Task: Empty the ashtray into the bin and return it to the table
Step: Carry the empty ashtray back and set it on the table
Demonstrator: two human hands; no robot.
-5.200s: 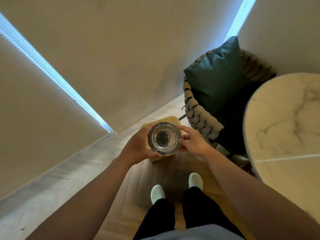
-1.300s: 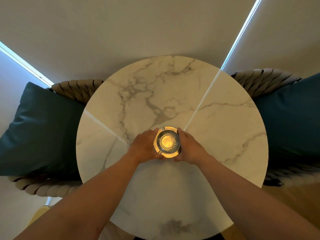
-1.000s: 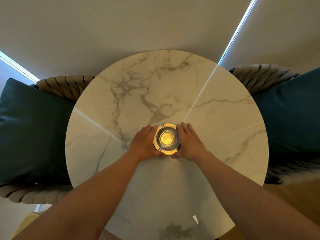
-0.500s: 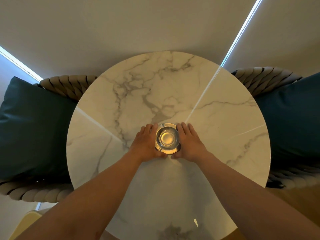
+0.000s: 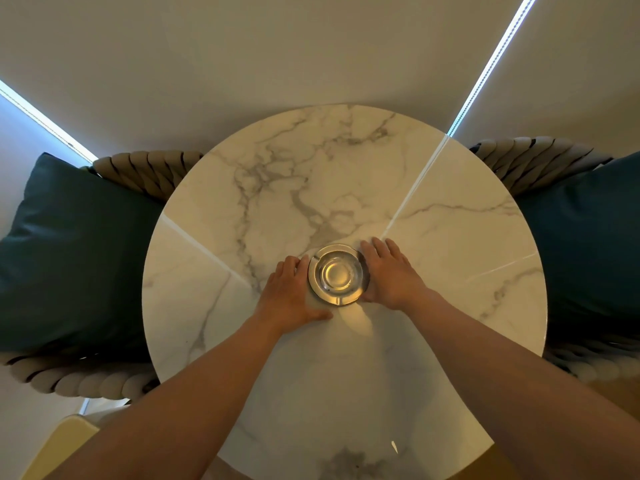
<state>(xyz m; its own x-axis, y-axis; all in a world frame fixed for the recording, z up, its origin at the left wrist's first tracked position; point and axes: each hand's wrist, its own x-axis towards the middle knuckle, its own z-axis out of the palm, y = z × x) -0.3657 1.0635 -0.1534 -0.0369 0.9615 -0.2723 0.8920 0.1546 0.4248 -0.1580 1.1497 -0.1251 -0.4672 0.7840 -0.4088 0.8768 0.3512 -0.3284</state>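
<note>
The round metal ashtray (image 5: pixel 335 274) stands upright near the middle of the round white marble table (image 5: pixel 346 161), and its bowl looks bare and shiny. My left hand (image 5: pixel 291 294) lies flat on the table against the ashtray's left side, fingers stretched out. My right hand (image 5: pixel 391 275) lies flat at its right side in the same way. Neither hand wraps the ashtray. A corner of the yellow bin (image 5: pixel 59 445) shows at the bottom left, on the floor beside the table.
Rope-woven chairs with dark teal cushions stand on both sides of the table, the left cushion (image 5: pixel 76 251) and the right cushion (image 5: pixel 588 244). Beige blinds (image 5: pixel 277 46) with bright gaps hang behind the table.
Earlier both hands held the ashtray over the bin, then set it on the table. In the last second my fingers have spread flat and loosened from its rim.
</note>
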